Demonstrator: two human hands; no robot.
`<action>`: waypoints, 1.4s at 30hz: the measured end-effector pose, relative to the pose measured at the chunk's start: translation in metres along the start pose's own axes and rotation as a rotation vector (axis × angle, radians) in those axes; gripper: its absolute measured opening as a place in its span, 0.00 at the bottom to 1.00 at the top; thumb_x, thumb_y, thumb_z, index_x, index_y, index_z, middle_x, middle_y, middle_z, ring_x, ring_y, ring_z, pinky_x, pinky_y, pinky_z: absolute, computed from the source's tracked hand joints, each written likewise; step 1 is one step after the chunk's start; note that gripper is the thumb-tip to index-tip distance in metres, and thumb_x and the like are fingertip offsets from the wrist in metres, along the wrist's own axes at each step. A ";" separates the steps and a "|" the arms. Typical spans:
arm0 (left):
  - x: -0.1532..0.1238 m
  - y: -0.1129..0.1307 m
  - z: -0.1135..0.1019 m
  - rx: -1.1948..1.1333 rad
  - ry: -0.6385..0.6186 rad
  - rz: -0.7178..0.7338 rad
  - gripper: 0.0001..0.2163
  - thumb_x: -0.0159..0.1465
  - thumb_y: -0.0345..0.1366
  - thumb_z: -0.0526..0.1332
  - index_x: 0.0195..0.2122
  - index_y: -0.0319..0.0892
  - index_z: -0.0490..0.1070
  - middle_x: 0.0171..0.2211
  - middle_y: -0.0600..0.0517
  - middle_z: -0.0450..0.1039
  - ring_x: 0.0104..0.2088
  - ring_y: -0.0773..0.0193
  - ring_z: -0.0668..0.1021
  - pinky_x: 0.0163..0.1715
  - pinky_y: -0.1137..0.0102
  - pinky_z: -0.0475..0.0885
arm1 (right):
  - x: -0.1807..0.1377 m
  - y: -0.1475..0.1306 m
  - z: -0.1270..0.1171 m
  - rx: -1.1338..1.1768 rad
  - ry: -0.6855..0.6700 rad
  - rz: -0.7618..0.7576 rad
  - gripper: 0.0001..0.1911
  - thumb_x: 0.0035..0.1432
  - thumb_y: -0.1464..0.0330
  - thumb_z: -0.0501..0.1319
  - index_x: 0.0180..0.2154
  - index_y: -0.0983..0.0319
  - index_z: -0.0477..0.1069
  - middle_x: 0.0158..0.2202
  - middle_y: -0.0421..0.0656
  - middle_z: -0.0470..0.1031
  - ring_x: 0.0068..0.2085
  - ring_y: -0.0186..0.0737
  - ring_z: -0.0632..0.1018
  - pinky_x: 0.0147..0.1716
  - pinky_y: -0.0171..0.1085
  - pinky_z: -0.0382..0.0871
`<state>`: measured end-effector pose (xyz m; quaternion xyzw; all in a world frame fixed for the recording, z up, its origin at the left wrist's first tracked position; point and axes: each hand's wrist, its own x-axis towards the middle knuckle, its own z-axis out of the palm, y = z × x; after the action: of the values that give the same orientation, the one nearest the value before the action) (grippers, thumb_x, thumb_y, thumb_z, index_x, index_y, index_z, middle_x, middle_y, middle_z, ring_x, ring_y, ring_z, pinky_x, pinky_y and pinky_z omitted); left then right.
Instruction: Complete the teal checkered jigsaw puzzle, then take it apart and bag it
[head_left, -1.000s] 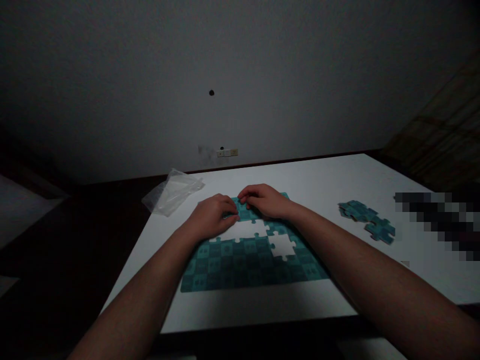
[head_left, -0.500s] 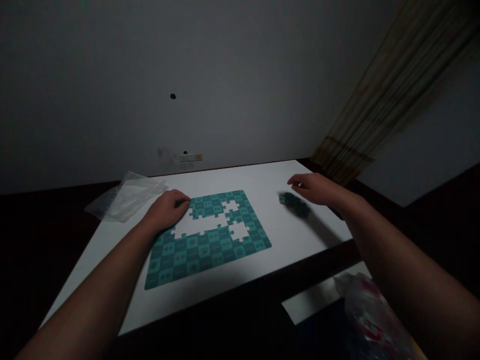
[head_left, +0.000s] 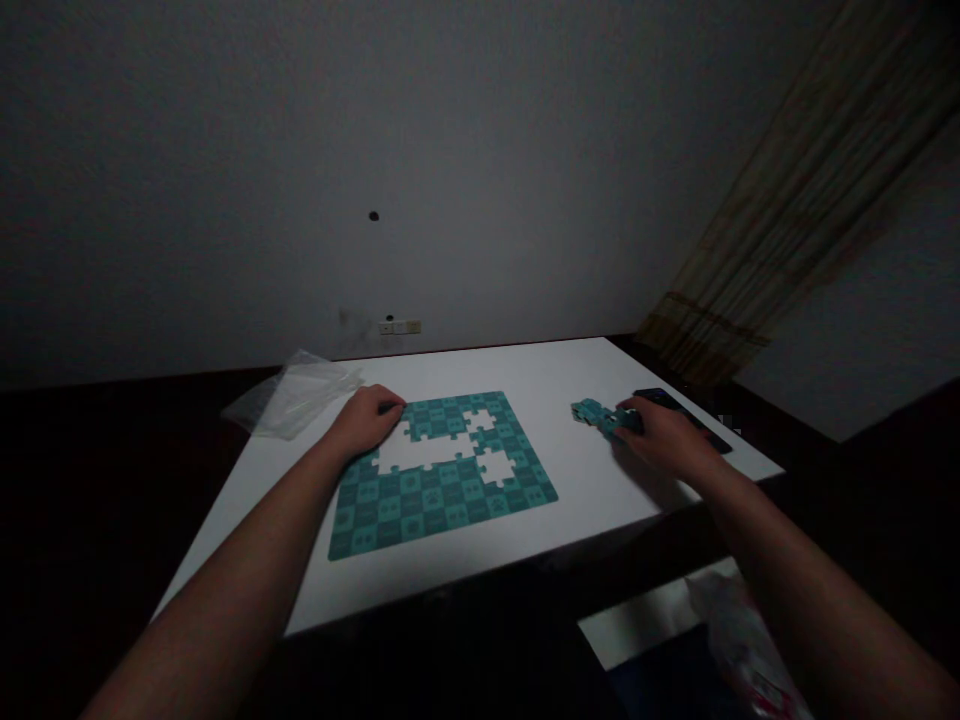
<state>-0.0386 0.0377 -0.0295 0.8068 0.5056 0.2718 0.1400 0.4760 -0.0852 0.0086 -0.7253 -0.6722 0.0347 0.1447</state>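
Observation:
A teal checkered jigsaw puzzle (head_left: 442, 480) lies flat on the white table (head_left: 525, 375), with white gaps near its top middle. My left hand (head_left: 367, 420) rests on the puzzle's upper left corner, fingers curled down onto it. A small heap of loose teal puzzle pieces (head_left: 596, 414) sits to the right of the puzzle. My right hand (head_left: 664, 435) lies on the right end of that heap, fingers bent over the pieces; whether it grips one is hidden.
A clear plastic bag (head_left: 292, 400) lies at the table's far left corner. A dark flat object (head_left: 679, 412) sits by the right edge. Below the table's near right corner are a white surface and a crinkled bag (head_left: 739, 630). A curtain (head_left: 780, 230) hangs at right.
My right hand left the puzzle, swung right and came down on the loose pieces. My left hand stayed on the puzzle's upper left. The view turned to the right.

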 end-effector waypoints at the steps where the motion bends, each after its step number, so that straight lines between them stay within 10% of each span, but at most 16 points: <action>1: 0.000 0.000 0.001 0.010 0.001 0.002 0.18 0.67 0.47 0.59 0.40 0.45 0.88 0.44 0.43 0.87 0.46 0.47 0.86 0.54 0.56 0.79 | 0.000 -0.007 -0.003 0.067 0.014 -0.044 0.16 0.67 0.60 0.65 0.51 0.61 0.81 0.45 0.55 0.87 0.44 0.58 0.85 0.44 0.47 0.75; 7: 0.000 -0.002 0.003 0.058 0.034 -0.014 0.15 0.67 0.41 0.61 0.42 0.46 0.89 0.45 0.44 0.87 0.47 0.49 0.85 0.53 0.59 0.79 | 0.025 -0.117 0.000 0.688 -0.197 -0.357 0.21 0.67 0.52 0.69 0.53 0.59 0.80 0.40 0.47 0.85 0.39 0.47 0.83 0.40 0.43 0.75; 15: -0.004 -0.006 0.001 0.040 0.074 -0.141 0.13 0.68 0.36 0.63 0.44 0.45 0.88 0.47 0.45 0.87 0.48 0.52 0.85 0.53 0.60 0.78 | 0.097 -0.237 0.087 0.837 -0.700 -0.507 0.16 0.62 0.56 0.71 0.43 0.61 0.79 0.27 0.37 0.73 0.26 0.34 0.69 0.25 0.35 0.62; 21: -0.003 -0.006 0.003 0.014 0.054 -0.148 0.14 0.67 0.39 0.62 0.45 0.45 0.88 0.46 0.44 0.86 0.47 0.50 0.84 0.51 0.58 0.78 | 0.102 -0.220 0.097 0.998 -0.709 -0.504 0.23 0.59 0.59 0.75 0.53 0.59 0.81 0.34 0.40 0.80 0.31 0.36 0.76 0.29 0.35 0.68; 27: 0.000 -0.008 -0.003 0.032 0.018 -0.161 0.16 0.68 0.45 0.62 0.44 0.45 0.88 0.46 0.45 0.86 0.46 0.49 0.84 0.53 0.56 0.78 | 0.126 -0.179 0.054 0.895 -0.869 -0.467 0.13 0.52 0.61 0.79 0.36 0.62 0.84 0.30 0.42 0.83 0.30 0.36 0.79 0.32 0.34 0.71; 36: 0.001 -0.011 -0.005 0.048 0.002 -0.178 0.19 0.67 0.50 0.61 0.45 0.45 0.87 0.47 0.45 0.85 0.48 0.48 0.83 0.54 0.55 0.77 | 0.120 -0.167 0.048 0.727 -1.293 -0.422 0.20 0.46 0.65 0.81 0.41 0.61 0.82 0.32 0.39 0.86 0.31 0.40 0.85 0.31 0.35 0.79; 42: 0.001 -0.011 -0.006 0.046 -0.011 -0.187 0.18 0.67 0.50 0.62 0.45 0.45 0.87 0.47 0.45 0.84 0.48 0.48 0.83 0.54 0.55 0.78 | 0.126 -0.168 0.052 0.730 -1.212 -0.527 0.23 0.49 0.64 0.80 0.48 0.60 0.85 0.30 0.38 0.83 0.29 0.36 0.81 0.29 0.33 0.75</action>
<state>-0.0494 0.0434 -0.0300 0.7604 0.5841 0.2415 0.1491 0.3127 0.0569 0.0201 -0.3005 -0.7310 0.6124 -0.0160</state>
